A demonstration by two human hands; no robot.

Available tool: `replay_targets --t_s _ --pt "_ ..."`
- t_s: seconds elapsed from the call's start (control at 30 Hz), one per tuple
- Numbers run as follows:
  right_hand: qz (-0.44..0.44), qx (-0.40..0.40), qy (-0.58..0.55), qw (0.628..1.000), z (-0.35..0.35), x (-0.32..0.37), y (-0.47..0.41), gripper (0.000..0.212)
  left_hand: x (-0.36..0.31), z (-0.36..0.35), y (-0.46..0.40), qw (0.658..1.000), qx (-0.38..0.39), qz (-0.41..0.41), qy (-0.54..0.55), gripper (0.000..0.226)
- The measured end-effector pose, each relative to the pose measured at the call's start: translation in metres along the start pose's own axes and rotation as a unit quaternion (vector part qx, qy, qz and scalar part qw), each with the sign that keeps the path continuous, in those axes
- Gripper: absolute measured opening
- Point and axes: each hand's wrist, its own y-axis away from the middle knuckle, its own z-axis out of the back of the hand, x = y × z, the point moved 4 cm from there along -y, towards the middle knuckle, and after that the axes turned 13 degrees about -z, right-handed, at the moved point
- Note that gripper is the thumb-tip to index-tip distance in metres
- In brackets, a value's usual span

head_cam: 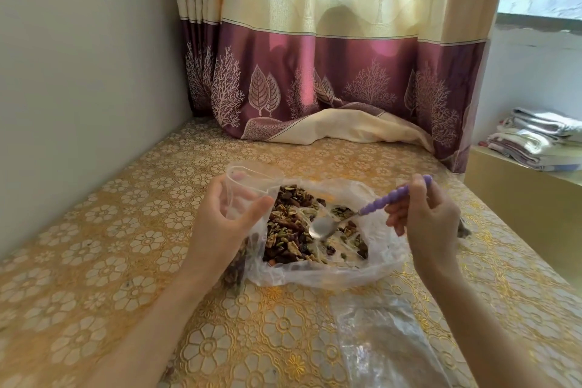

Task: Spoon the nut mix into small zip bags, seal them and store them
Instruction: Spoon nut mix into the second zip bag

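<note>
A large clear plastic bag [371, 264] lies open on the table, with the nut mix [289, 230] spread inside it. My left hand [220, 224] grips a small clear zip bag [248, 179] upright at the big bag's left edge, its mouth held open; some nuts show in its lower part under my wrist. My right hand [428, 224] pinches the purple handle of a metal spoon [324, 225]. The spoon's bowl hangs over the nut mix and looks empty.
A pile of empty clear zip bags [387, 337] lies at the near right on the gold floral tablecloth [94, 261]. A cream and purple curtain [330, 123] drapes onto the table's far edge. A wall runs along the left. Folded towels [541, 138] sit on a shelf at right.
</note>
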Motion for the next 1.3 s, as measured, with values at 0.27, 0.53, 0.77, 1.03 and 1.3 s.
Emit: replay_targets --t_s 0.27,0.53,0.77,1.03,1.3 --pt "0.019 0.014 0.011 1.0 -0.002 -0.006 0.008 0.039 0.002 0.001 -0.001 1.0 0.0 -0.01 -0.012 0.034" --pt "0.016 0.031 0.014 0.999 -0.006 -0.011 0.014 0.039 -0.003 -0.001 0.0 0.999 0.008 -0.028 -0.029 0.019" --pt "0.002 0.048 -0.008 0.999 -0.011 -0.012 0.016 0.034 -0.006 -0.002 0.0 0.999 0.01 -0.036 -0.027 0.019" --pt "0.021 0.043 -0.014 0.999 -0.012 -0.011 0.019 0.034 -0.007 -0.003 -0.001 0.999 0.014 -0.039 -0.019 0.021" --pt "0.014 0.101 -0.001 0.995 -0.019 -0.015 0.019 0.028 -0.003 -0.002 -0.001 0.999 0.013 -0.042 -0.016 0.026"
